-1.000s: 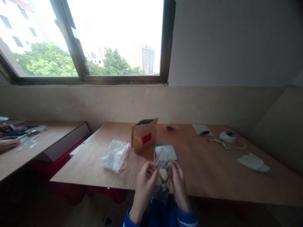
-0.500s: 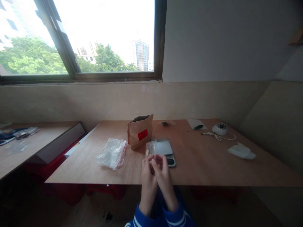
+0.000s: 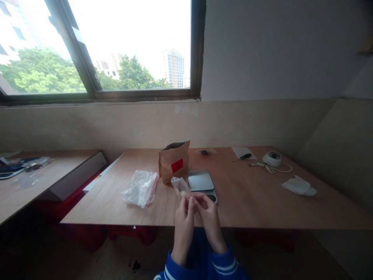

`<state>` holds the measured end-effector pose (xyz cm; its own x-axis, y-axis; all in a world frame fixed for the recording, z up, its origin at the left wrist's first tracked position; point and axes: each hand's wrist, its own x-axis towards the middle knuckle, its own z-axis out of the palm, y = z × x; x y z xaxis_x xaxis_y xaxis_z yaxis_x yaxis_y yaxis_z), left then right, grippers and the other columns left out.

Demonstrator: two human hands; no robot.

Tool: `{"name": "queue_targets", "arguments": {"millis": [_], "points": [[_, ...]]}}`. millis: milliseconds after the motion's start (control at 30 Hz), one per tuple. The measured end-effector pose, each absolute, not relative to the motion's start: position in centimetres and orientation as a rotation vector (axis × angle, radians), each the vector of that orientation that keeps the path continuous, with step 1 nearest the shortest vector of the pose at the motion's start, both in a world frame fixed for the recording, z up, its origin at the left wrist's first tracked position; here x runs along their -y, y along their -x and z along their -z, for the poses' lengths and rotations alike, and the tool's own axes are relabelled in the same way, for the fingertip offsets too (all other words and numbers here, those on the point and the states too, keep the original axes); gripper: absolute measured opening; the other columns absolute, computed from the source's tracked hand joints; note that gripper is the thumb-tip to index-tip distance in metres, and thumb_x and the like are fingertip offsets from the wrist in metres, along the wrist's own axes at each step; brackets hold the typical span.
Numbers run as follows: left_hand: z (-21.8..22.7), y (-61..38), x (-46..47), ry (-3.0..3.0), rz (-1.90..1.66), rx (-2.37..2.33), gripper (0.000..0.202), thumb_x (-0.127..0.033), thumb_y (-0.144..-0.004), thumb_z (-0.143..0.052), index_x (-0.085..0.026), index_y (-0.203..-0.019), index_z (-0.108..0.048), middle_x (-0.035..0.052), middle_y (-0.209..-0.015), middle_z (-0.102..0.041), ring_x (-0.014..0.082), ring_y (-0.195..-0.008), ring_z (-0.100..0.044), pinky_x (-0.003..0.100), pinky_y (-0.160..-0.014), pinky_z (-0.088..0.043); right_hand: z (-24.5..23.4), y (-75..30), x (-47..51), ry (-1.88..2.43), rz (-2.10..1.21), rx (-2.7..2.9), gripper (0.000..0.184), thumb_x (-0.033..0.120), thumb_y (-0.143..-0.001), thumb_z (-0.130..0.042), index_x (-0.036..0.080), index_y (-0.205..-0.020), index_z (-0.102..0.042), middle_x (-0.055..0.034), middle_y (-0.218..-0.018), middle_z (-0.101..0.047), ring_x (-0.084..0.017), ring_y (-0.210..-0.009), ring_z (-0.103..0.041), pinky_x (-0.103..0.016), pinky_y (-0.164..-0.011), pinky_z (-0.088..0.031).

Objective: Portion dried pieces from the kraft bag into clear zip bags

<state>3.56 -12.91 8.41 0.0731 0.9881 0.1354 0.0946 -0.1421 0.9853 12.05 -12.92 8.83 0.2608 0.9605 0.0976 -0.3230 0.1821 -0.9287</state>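
Since a second ago, both hands have drawn together, and the small clear bag (image 3: 178, 184) that hung upright between them now slants away, toward the left. The person's left hand (image 3: 184, 213) pinches the near end of this bag between thumb and fingers. The right hand (image 3: 207, 208) meets it there, fingertips bent in at the same end; whether its grip is closed on the plastic cannot be told. Pale pieces (image 3: 183, 193) show inside the bag, close to the fingers. The bag is held over the front part of the counter (image 3: 247, 202), in front of an open brown paper bag (image 3: 166, 168) with a red label (image 3: 177, 166). Just beside it, to the right, lies a scale (image 3: 200, 180), its near edge partly hidden by the right hand. A pile of clear zip bags (image 3: 140, 188) lies to the left. Farther right are a green-handled screwdriver (image 3: 245, 156) and a white dome camera (image 3: 272, 158).
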Motion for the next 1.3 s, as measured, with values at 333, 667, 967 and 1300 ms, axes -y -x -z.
{"name": "queue_targets", "arguments": {"millis": [333,667,967,1300], "points": [[-8.6,-2.5,12.3,-1.39,-1.291,-1.164,0.043,-0.055,-0.089,-0.039,-0.017,-0.076,-0.055,-0.0004,-0.06,-0.051,0.0131,-0.057,-0.05,0.023,-0.054,-0.038,-8.2,-11.5,12.9,0.894,-1.086,0.937,0.028,0.042,-0.072,-0.074,0.016,-0.075,-0.067,-0.0043,-0.084,-0.065,-0.015,-0.072,-0.061,-0.024,-0.061,-0.051],[-8.4,-2.6,12.2,-1.568,-1.204,-1.379,0.033,-0.042,-0.085,-0.044,-0.019,-0.061,-0.045,-0.0026,-0.05,-0.047,0.0105,-0.048,-0.045,0.021,-0.05,-0.032,-8.7,-10.9,13.4,1.044,-0.991,0.786,0.033,0.047,-0.07,-0.074,0.016,-0.076,-0.065,-0.003,-0.071,-0.067,-0.017,-0.068,-0.063,-0.025,-0.059,-0.05],[-9.5,-1.1,13.8,-1.652,-1.116,-1.457,0.041,-0.041,-0.085,-0.045,-0.018,-0.051,-0.044,-0.0016,-0.045,-0.046,0.0102,-0.047,-0.043,0.023,-0.05,-0.028,-8.0,-14.4,12.6,1.124,-0.768,0.455,0.043,0.055,-0.065,-0.074,0.017,-0.08,-0.06,-0.0031,-0.064,-0.067,-0.018,-0.059,-0.065,-0.027,-0.055,-0.052],[-6.9,-2.1,11.5,-0.996,-1.352,-1.166,0.055,-0.071,-0.073,-0.047,-0.017,-0.074,-0.06,0.0071,-0.076,-0.063,0.0187,-0.07,-0.058,0.029,-0.061,-0.047,-9.6,-13.4,13.2,0.957,-0.89,0.381,0.041,0.05,-0.064,-0.077,0.019,-0.081,-0.056,-0.0009,-0.083,-0.065,-0.017,-0.07,-0.066,-0.029,-0.063,-0.056]]}}
